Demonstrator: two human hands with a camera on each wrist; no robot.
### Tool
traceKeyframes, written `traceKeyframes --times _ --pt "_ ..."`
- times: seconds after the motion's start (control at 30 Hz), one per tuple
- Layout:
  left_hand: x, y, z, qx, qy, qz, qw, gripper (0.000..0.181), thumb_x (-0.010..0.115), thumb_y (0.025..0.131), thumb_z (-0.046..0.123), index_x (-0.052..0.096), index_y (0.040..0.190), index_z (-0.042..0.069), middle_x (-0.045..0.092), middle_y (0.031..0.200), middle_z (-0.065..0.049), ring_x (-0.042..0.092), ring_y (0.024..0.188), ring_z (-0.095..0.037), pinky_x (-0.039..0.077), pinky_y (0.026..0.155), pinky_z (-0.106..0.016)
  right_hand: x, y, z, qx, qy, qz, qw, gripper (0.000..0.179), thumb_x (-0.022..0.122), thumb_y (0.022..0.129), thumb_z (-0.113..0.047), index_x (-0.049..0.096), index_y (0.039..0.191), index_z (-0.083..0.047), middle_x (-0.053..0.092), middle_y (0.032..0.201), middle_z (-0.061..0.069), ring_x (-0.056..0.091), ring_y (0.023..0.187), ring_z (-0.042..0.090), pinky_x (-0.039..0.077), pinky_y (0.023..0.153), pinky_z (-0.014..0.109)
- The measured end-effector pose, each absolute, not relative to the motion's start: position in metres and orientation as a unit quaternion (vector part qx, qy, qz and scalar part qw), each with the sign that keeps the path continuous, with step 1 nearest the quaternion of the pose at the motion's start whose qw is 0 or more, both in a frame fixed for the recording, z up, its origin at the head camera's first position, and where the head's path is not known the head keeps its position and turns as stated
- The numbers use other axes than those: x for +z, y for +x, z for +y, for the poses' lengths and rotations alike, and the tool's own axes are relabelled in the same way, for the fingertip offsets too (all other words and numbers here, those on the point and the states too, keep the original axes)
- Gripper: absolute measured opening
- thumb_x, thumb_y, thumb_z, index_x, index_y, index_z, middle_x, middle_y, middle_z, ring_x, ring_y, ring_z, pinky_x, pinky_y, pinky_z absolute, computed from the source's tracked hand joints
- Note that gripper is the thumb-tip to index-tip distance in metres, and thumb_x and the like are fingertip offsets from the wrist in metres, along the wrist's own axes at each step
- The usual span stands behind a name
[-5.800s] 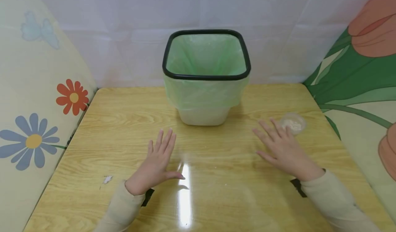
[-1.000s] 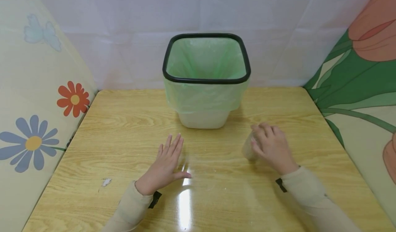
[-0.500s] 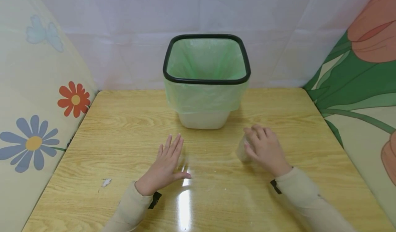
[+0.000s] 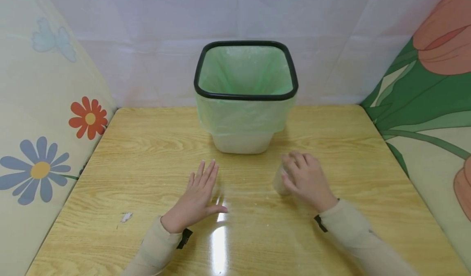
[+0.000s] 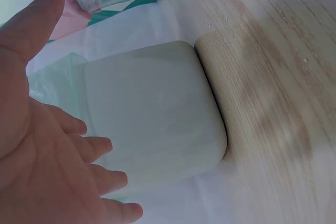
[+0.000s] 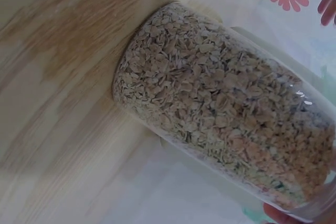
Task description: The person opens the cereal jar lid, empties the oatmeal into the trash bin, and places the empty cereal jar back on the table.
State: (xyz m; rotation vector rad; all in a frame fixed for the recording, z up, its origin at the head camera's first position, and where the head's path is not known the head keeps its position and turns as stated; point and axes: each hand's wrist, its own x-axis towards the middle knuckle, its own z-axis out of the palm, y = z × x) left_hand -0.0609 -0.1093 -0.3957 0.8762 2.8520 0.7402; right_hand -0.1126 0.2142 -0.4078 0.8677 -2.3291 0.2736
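Beige sleeves (image 4: 152, 243), right hand (image 4: 309, 181) curled round jar of flakes (image 6: 220, 108), left hand (image 4: 193, 202) outspread

White glare streaks the glossy wood-grain tabletop (image 4: 158, 137); wrist views are dimmer, small highlights glinting on the jar of oats (image 6: 220, 103).

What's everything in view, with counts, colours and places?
Table: one, light brown, foreground
Bin: one, whitish with black rim, on table's far side
Liner: one, green, in bin
Jar: one, clear with tan flakes, right of centre
Patch: one, white, on table's left
Backdrop: one, white, behind table
Flowered panels: two, multicoloured, left and right
Sleeves: two, beige, lower left and right
Straps: two, black, beside sleeves
Left hand: one, spread, left of jar
Right hand: one, gripping jar
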Motion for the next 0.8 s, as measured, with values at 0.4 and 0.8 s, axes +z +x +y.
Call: traceKeyframes --times 0.4,0.8 --pt "-0.396 -0.063 -0.109 0.238 0.282 0.928 0.045 0.108 0.074 0.080 0.042 0.009 0.150 -0.009 0.005 0.158 -0.026 -0.002 0.143 -0.048 0.010 0.108 -0.069 -0.407 -0.111 0.204 0.103 0.341 -0.880 0.313 0.047 0.039 0.090 -0.033 0.063 0.110 0.003 0.059 0.101 0.026 0.055 0.080 0.041 0.048 0.065 0.052" --pt "-0.397 -0.064 -0.110 0.243 0.282 0.927 0.044 0.108 0.074 0.080 0.043 0.010 0.151 -0.009 0.005 0.158 -0.025 -0.003 0.143 -0.046 0.009 0.108 -0.069 -0.409 -0.110 0.190 0.112 0.358 -0.872 0.316 0.045 0.041 0.090 -0.033 0.064 0.108 0.001 0.060 0.101 0.025 0.055 0.083 0.041 0.048 0.067 0.052"
